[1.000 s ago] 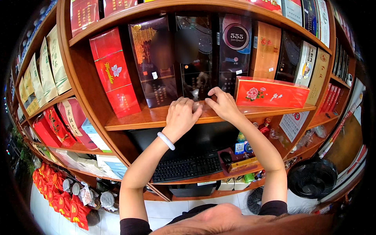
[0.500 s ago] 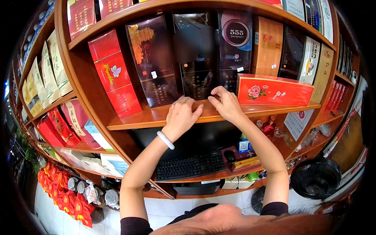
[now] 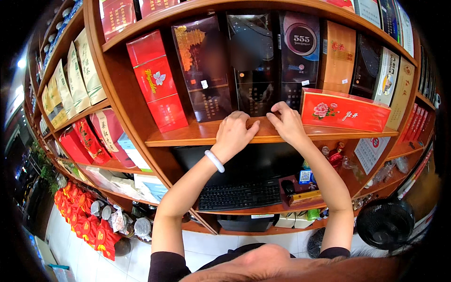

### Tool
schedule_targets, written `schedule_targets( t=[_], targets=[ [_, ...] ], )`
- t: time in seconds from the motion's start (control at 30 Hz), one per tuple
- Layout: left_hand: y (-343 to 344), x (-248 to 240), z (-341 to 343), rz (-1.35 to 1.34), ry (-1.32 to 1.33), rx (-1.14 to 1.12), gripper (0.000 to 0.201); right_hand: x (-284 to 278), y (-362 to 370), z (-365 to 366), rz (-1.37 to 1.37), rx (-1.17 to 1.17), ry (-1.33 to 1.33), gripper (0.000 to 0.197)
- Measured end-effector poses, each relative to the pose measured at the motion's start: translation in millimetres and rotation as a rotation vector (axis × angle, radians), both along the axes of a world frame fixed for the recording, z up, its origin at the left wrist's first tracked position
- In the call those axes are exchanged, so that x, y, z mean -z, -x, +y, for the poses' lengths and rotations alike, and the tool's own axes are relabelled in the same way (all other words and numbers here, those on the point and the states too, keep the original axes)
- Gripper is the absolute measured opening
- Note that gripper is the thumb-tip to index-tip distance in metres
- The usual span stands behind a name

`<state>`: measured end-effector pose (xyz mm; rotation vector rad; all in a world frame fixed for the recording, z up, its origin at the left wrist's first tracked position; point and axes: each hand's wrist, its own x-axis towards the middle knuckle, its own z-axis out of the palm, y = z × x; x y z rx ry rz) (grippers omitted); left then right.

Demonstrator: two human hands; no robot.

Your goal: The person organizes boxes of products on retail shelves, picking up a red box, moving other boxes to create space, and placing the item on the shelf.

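Note:
A tall black carton (image 3: 254, 61) stands upright on the wooden shelf (image 3: 188, 134), in the middle of a row of cartons. My left hand (image 3: 236, 133) is at its lower left corner, fingers bent toward the carton foot and thumb stretched aside. At the lower right corner is my right hand (image 3: 287, 123), its index finger curled and apart from the thumb. Neither hand visibly grips anything; some fingertips are hidden. To the left stands a dark carton with a gold picture (image 3: 201, 70). A red flower-printed carton (image 3: 347, 110) lies on its long side, just right of my right hand.
A red carton (image 3: 157, 82) leans at the shelf's left end. Below are a black monitor (image 3: 268, 162), a keyboard (image 3: 239, 195) and a mouse (image 3: 288, 187). Red bags (image 3: 84, 221) and jars stand at lower left. A black fan (image 3: 386, 218) is at lower right.
The whole view has swung left, so the shelves and my arms appear farther right. Against the black carton, both hands keep nearly the same place and pose.

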<state>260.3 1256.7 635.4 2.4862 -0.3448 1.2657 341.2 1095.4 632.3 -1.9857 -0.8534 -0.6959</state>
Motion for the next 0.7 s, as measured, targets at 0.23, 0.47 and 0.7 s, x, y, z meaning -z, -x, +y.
schedule_targets(
  t=[0.23,0.47,0.7],
  targets=[
    [8.2,-1.0,19.9,-0.35,0.071,0.034,0.025,2.8,8.5,-3.4,-0.072,0.007,-0.083,0.027],
    [19.7,-31.9,40.1,-0.468,0.145,-0.297,0.073,-2.3,16.3,-2.3,0.014,-0.055,-0.056,0.026],
    [8.7,-36.4,39.6,-0.411,0.105,-0.39,0.095,-1.4,15.2,-3.0,0.016,-0.099,-0.052,0.027]
  ],
)
